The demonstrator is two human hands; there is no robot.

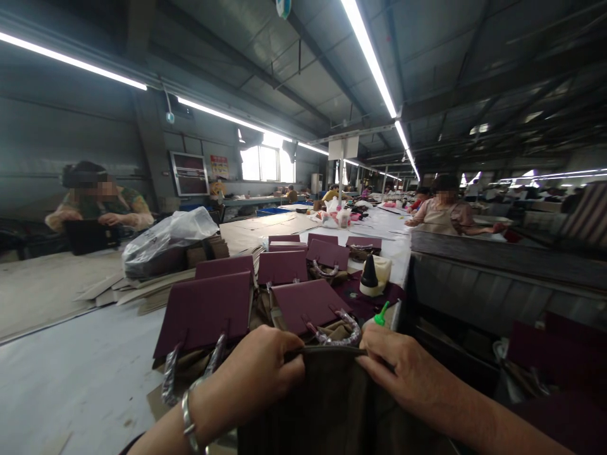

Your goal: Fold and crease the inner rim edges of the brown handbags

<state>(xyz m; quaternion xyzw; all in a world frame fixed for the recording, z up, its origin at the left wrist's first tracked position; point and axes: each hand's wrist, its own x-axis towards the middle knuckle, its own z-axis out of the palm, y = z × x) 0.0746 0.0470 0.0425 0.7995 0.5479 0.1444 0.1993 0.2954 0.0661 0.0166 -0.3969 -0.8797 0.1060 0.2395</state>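
A dark brown fabric piece (pixel 332 398) hangs at the bottom centre, its top edge stretched between my two hands. My left hand (pixel 270 363), with a silver bangle on the wrist, pinches that edge at its left end. At the right end, my right hand (pixel 391 360) grips the same edge between thumb and fingers. Just beyond lie maroon bag pieces, among them a large one (pixel 206 313) at the left and another (pixel 310 303) in the middle, with handles wrapped in clear plastic. The lower part of the fabric is dark and hard to make out.
Beyond my right hand are a green-tipped nozzle (pixel 382 314) and a cream container (pixel 379 275) with a black cone. A plastic-wrapped bundle (pixel 165 243) lies on the white table (pixel 95 360). People sit at far left and stand at right.
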